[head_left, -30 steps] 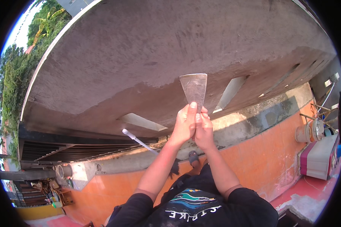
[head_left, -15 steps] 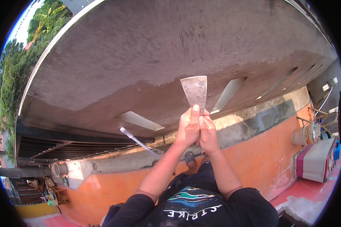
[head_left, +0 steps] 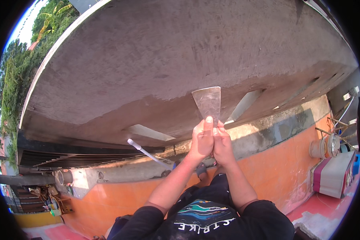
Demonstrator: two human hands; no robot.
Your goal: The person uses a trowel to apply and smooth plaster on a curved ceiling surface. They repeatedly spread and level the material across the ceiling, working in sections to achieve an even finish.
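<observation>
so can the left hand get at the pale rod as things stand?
Probably not without letting go: the left hand is gripping the scraper alongside the right hand. The pale rod looks unobstructed at its rounded end, though its distance is hard to judge.

Bright daylight view, mostly sharp, with the left hand and right hand well lit, the grey wall in soft shade, the sky washed out, and straight edges bowing toward black fisheye corners.

I see the left hand and right hand clasped around the scraper, thumbs pointing toward its blade, forearms outstretched.
</observation>
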